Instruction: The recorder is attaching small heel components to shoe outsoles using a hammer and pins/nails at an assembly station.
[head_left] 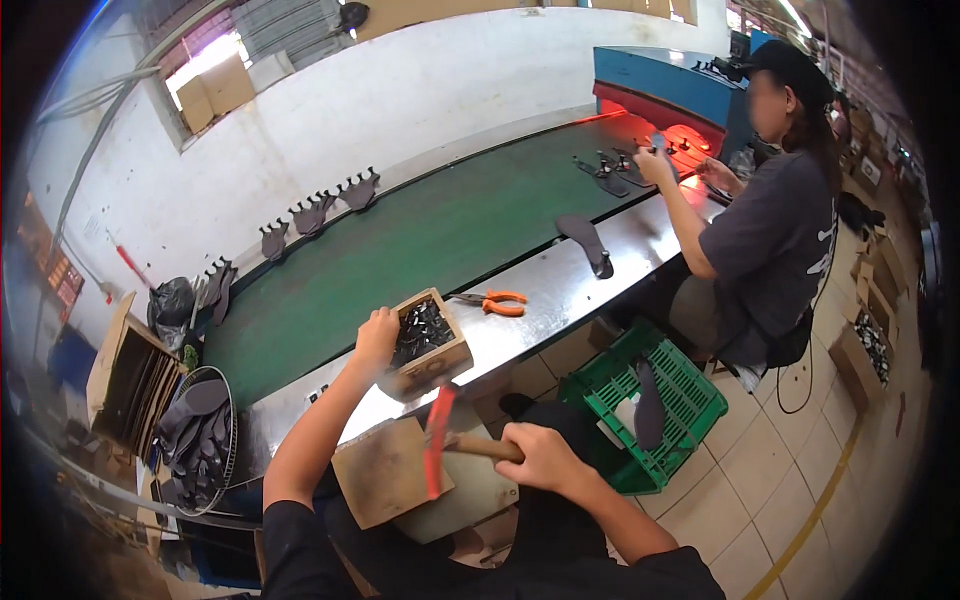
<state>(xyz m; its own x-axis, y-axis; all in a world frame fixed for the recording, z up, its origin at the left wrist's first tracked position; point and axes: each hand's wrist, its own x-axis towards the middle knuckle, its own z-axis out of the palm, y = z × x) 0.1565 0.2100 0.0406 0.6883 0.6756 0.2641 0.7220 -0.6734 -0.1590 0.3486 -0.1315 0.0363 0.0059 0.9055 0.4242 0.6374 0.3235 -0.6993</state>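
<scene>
My right hand (545,458) is wrapped round the wooden handle of a hammer (439,440), whose red head is over a tan block (375,475) at my lap. At the left rim of a small wooden box (457,357), my left hand (377,340) has its fingers curled, and what they hold, if anything, is hidden. Small dark shiny pieces (423,332) fill the box. Pliers (495,302) with orange handles lie beside it on the metal ledge. Farther right on the ledge rests a dark shoe sole (585,243).
A green belt (400,240) runs behind the ledge, with dark soles (312,213) along its far edge. A basket of soles (195,440) is at left, a green crate (700,385) at right. A co-worker (765,220) sits at the far right near a blue machine (650,85).
</scene>
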